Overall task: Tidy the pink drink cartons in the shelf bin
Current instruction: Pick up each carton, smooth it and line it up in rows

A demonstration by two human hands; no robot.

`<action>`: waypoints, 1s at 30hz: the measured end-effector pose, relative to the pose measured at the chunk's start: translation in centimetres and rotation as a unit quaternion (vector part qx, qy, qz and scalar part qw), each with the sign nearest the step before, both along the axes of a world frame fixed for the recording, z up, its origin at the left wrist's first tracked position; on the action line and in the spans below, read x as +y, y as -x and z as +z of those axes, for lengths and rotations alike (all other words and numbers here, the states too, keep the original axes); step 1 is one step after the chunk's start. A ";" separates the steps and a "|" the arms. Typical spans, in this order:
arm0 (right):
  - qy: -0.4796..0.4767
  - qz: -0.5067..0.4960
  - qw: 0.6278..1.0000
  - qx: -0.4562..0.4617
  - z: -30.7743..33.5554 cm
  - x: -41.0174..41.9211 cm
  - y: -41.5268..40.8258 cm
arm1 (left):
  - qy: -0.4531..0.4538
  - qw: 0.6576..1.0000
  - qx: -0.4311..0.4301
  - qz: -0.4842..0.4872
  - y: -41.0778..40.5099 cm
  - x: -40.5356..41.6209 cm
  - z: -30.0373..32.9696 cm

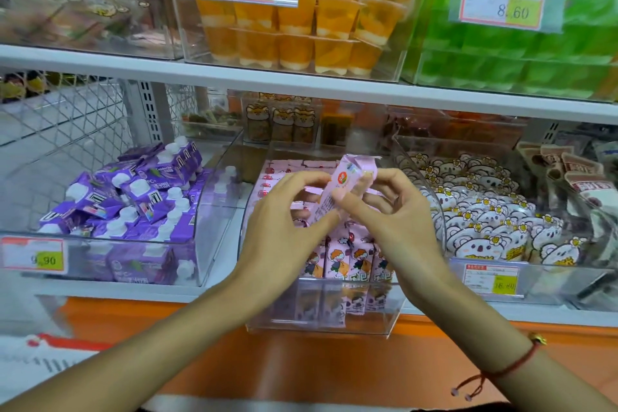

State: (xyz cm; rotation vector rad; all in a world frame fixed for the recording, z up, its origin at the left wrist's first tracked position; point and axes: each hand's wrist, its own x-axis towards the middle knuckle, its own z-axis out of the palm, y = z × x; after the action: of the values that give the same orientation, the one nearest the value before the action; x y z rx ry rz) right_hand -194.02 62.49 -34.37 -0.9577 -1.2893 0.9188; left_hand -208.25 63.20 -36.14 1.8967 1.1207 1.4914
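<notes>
Above clear bin [321, 318], left hand [284, 227], right hand [398, 221] pinch tilted pink carton [337, 191].

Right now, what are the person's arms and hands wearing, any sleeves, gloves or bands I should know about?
Both forearms are bare, with no sleeves in view and no gloves. The left hand shows no ring or band. The right hand is also ungloved; on its wrist sits a thin red cord bracelet with a small gold-coloured bead and two loose ends tipped with pale beads.
</notes>
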 end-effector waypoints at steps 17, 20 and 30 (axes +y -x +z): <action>0.077 0.036 0.996 -0.031 0.2 0.2 -1.1 | 0.272 0.943 -0.138 -0.132 0.7 -0.1 1.3; 0.017 0.068 0.995 -0.070 0.1 0.2 -1.5 | 0.154 0.979 -0.090 -0.101 1.2 0.1 1.4; -0.096 0.109 0.984 -0.107 -0.2 0.1 -1.5 | 0.042 0.997 -0.015 -0.057 1.8 0.1 1.0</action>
State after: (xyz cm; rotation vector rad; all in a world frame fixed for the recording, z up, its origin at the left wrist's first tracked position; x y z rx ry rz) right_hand -192.51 62.55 -34.60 -0.7902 -1.6601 0.8536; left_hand -210.09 63.34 -35.14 1.8428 1.0278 1.3865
